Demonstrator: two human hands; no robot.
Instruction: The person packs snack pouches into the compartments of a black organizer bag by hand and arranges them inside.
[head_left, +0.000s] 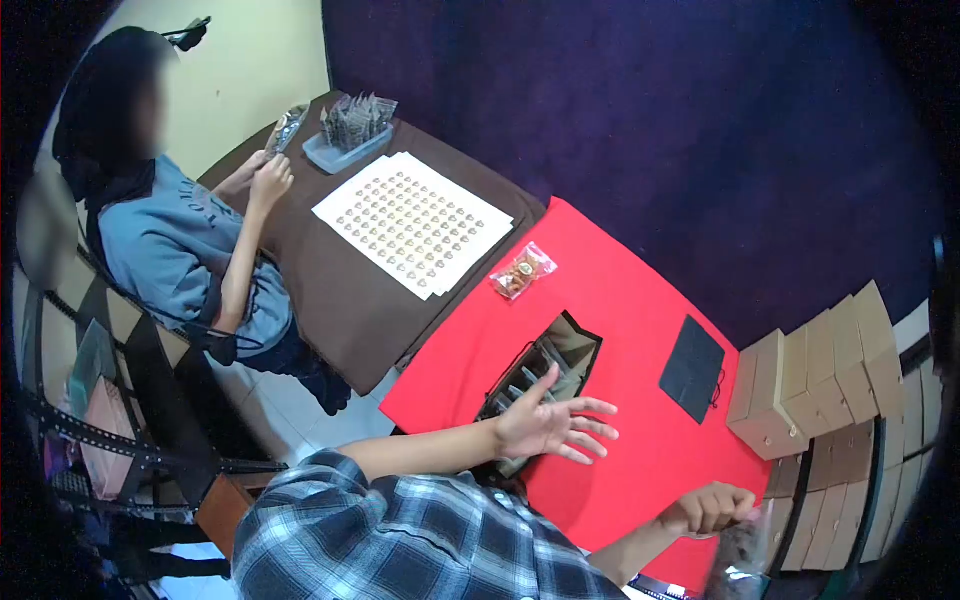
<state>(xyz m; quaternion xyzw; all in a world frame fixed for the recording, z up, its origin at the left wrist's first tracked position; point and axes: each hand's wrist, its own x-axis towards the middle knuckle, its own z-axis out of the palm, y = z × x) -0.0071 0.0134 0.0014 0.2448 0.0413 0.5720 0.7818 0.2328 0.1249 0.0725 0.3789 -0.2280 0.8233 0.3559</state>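
Note:
My left hand is open over the red table, palm showing and fingers spread, holding nothing. Just beneath and behind it is an open dark paper bag with several clear packets inside. Over at the lower right, my right hand is closed, gripping the top of a clear plastic packet with dark contents. That packet hangs by the table's right edge, partly blurred. A clear packet of orange-brown snacks with a round label lies on the red cloth.
A black folded bag lies near cardboard boxes stacked at right. Sticker sheets and a blue tub of packets stand on the brown table. A co-worker there holds a packet.

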